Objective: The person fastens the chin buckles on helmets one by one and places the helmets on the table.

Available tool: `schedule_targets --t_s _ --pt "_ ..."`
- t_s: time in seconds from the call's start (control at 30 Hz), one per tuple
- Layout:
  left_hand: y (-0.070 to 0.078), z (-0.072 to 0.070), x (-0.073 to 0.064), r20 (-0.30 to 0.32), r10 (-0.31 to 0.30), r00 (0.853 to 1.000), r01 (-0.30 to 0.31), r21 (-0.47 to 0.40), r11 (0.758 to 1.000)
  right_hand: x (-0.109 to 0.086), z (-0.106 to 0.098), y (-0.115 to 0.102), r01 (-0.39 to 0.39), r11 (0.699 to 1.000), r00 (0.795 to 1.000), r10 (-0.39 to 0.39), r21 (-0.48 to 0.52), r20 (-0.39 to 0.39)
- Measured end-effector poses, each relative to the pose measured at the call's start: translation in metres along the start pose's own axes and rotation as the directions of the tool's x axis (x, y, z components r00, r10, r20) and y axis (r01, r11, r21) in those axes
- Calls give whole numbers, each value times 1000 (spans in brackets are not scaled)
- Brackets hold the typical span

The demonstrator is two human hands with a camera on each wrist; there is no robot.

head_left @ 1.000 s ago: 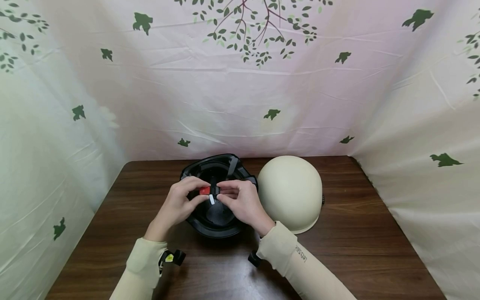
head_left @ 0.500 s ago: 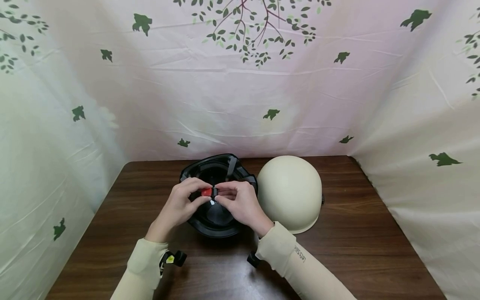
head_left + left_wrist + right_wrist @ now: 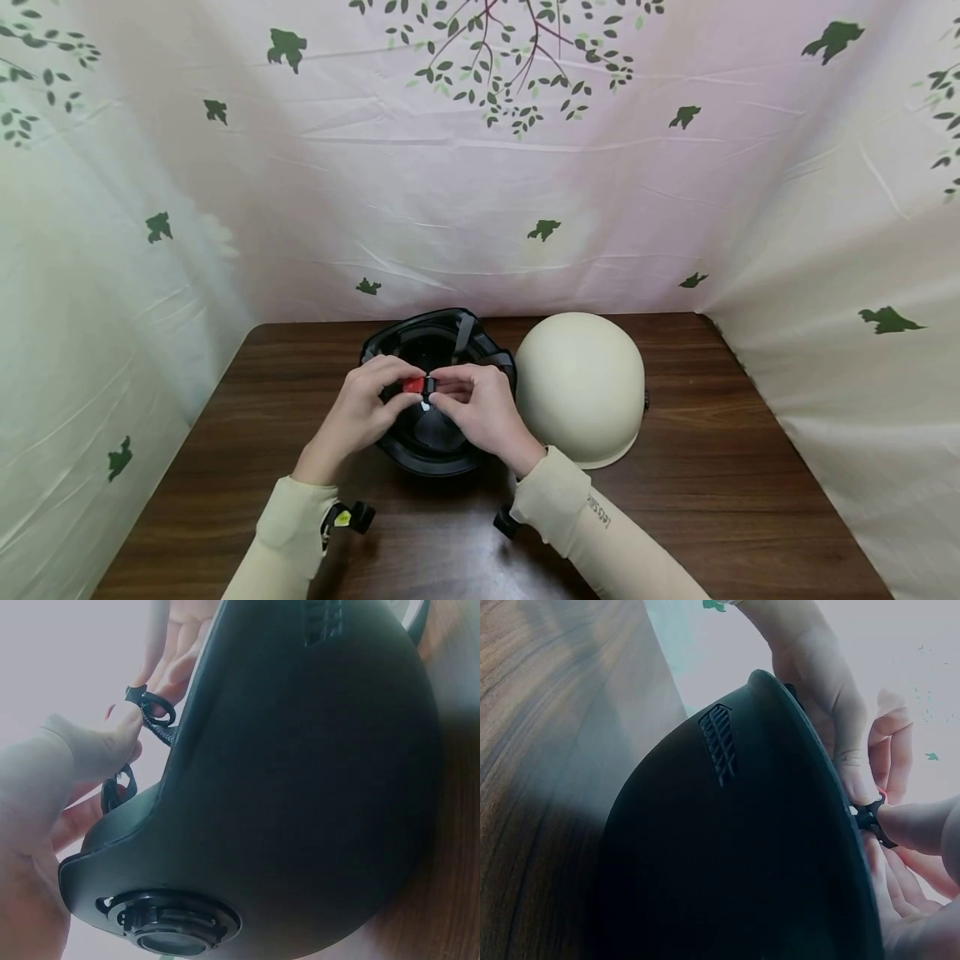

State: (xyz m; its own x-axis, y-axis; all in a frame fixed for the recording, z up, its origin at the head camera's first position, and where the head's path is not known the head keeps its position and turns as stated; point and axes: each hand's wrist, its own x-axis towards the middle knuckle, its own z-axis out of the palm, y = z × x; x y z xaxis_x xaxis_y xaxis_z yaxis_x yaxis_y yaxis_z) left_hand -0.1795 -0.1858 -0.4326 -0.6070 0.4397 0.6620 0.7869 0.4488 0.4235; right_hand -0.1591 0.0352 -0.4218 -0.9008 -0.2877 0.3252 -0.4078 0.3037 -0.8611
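From my feed I can make out "Let's" in the dark lettering (image 3: 599,511) on the right sleeve (image 3: 626,542); the rest is too small

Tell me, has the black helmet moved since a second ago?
No, no visible shift: in the head view, the black helmet keeps its place relative to the wooden table.

To your right sits a cream helmet (image 3: 579,387), crown up, on the brown wooden surface (image 3: 735,492); leaf-printed pale cloth (image 3: 450,200) faces you.
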Motion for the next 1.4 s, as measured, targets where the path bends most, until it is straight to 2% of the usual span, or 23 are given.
schedule_targets --t_s 0.2,0.4,0.6,0.83,1.1,1.4 --pt "-1 2 -1 -7 -15 1000 15 9 1000 0 2 2 -1 1000 1000 1 -11 5" --pt "-1 3 -4 24 -48 999 48 28 998 1 1 1 -8 999 999 9 -43 33" --pt "2 1 -5 41 -43 998 42 26 999 -1 -2 -1 -24 997 998 29 -78 64" --pt "1 0 -6 50 -48 998 46 44 998 -1 -6 -2 -3 993 997 11 -118 71" --pt "-3 -1 -14 -6 -29 1000 30 29 999 -3 -15 -2 18 994 999 -14 -105 34" --pt "-10 -7 -30 -117 -31 993 34 21 999 -3 -31 0 100 993 989 -106 -60 -100"
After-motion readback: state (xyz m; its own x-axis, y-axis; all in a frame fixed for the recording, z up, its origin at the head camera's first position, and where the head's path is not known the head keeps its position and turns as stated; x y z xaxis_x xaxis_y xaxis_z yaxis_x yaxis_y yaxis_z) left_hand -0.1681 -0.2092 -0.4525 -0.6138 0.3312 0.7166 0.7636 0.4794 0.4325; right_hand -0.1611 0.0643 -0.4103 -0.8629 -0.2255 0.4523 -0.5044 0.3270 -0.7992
